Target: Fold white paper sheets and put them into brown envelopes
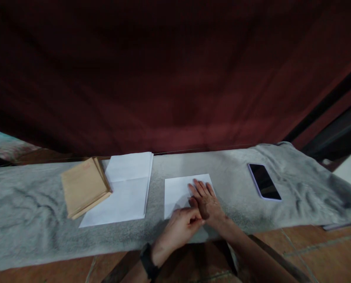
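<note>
My left hand (pixel 181 225) is curled, pinch unclear, at the near edge of one paper (pixel 178 192) on the bench (pixel 231 179); my right hand (pixel 207 200) lies flat, fingers slightly spread. I count one phone (pixel 264 181), one white stack (pixel 128 192), one brown stack (pixel 83 186).

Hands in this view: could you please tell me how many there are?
2: the right hand lies spread on the smaller white paper; the left hand, fingers bent, is beside the right one.
</note>
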`<state>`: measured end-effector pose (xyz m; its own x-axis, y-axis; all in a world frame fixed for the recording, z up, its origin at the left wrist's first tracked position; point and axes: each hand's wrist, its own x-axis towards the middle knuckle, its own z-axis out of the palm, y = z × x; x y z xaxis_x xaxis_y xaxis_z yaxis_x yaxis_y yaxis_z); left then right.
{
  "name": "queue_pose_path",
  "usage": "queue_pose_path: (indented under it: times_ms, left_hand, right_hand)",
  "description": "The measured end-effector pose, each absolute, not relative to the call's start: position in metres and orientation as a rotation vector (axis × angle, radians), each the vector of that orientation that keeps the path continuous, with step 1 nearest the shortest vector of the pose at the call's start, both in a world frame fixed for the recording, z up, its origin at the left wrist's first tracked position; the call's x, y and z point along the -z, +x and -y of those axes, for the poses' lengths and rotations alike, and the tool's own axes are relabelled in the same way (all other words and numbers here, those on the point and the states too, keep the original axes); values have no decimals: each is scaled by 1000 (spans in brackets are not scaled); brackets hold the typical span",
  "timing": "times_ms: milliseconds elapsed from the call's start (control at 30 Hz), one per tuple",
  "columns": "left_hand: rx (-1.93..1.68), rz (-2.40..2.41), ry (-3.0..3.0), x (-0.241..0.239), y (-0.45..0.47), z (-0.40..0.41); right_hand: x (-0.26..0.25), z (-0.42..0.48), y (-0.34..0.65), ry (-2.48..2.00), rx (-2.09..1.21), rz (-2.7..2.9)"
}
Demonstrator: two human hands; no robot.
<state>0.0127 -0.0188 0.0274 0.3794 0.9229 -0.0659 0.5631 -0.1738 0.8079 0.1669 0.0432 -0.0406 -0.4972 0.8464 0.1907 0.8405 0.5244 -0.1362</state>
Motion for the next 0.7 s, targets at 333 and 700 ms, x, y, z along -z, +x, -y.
queue_pose_path:
  times_ms: [333,700]
  left_hand:
    - [-638,-1878,2345,14,-6,4]
    - [-499,-2081,2434,41,-7,7]
  right_hand:
    - [41,-41,168,-1358,67,2495]
    - [53,-46,186,-1438,235,2378]
